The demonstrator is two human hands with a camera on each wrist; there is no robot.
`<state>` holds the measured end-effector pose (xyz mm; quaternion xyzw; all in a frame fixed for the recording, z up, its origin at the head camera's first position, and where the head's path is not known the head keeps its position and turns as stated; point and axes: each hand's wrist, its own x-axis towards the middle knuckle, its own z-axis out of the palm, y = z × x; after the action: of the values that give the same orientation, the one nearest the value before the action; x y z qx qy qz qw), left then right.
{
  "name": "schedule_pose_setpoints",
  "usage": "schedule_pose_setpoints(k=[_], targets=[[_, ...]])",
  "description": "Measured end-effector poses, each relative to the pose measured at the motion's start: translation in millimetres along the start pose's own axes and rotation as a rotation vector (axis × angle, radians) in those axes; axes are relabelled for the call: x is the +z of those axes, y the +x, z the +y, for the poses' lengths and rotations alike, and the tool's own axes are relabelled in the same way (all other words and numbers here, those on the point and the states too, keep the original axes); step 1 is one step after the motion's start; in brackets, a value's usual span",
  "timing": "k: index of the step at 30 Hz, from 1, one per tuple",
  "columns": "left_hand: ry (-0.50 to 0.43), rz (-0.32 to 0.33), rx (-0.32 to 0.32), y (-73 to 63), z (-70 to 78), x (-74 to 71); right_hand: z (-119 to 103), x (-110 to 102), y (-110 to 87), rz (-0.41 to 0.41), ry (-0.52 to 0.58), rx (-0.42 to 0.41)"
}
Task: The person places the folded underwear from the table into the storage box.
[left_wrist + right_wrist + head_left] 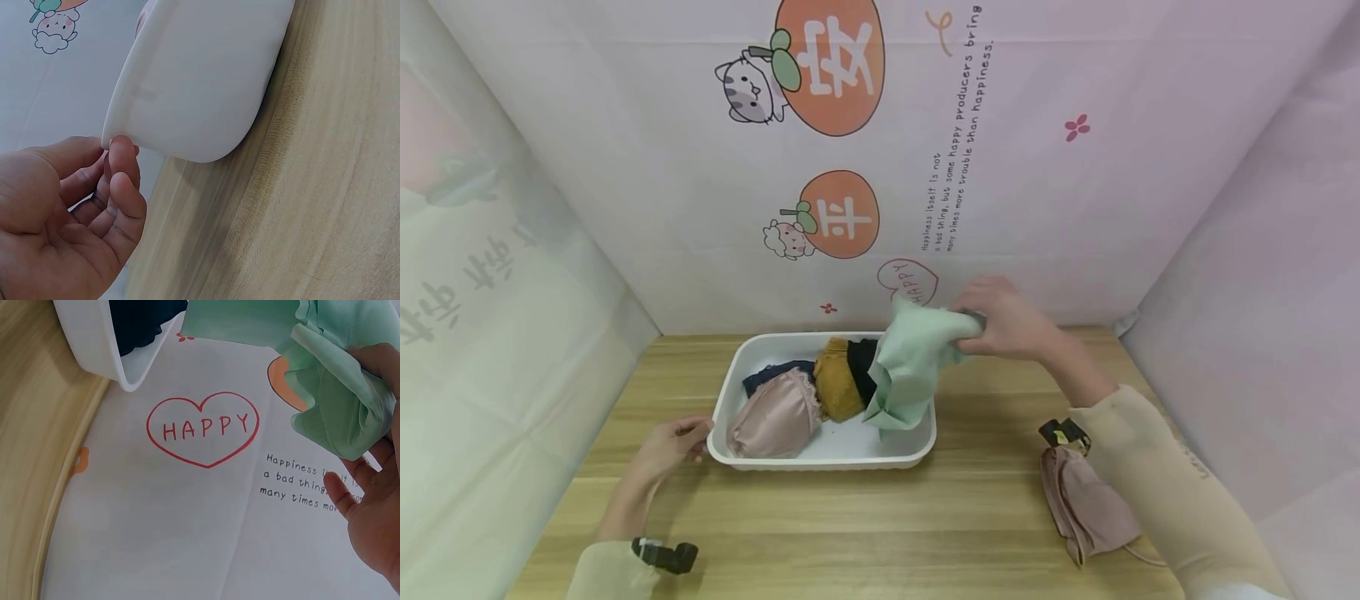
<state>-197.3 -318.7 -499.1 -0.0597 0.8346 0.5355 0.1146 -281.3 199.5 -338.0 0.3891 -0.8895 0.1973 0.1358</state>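
Observation:
A white plastic tub (827,458) stands on the wooden table. Its near left corner is pinched between the thumb and fingers of my left hand (672,446), as the left wrist view also shows at the tub's rim (115,119). My right hand (1003,321) grips a mint green cloth (917,354) by one end above the tub's right side. The cloth hangs down into the tub. Inside lie a shiny pink garment (778,417), a dark blue cloth (767,377), a mustard cloth (838,383) and a black cloth (861,367), partly behind the green one.
On the right of the table lies a dusty pink pouch (1086,504) with a cord, partly under my right forearm. Printed white curtains (1015,167) rise behind the table and at both sides. Each wrist wears a dark strapped device (664,554).

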Motion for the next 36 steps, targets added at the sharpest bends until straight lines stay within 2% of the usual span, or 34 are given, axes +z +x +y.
schedule_pose_setpoints(k=[13, 27, 36], targets=[[-0.014, -0.004, 0.001, 1.2, -0.2, -1.6, -12.8, 22.4, 18.4, -0.054, 0.010, 0.027], [-0.032, -0.009, -0.002, 1.9, -1.9, 0.2, -18.7, 53.9, 35.7, -0.053, 0.000, -0.037], [-0.030, -0.002, -0.002, 1.4, -0.2, -0.9, -26.4, 72.6, 44.7, -0.088, 0.028, -0.003]])
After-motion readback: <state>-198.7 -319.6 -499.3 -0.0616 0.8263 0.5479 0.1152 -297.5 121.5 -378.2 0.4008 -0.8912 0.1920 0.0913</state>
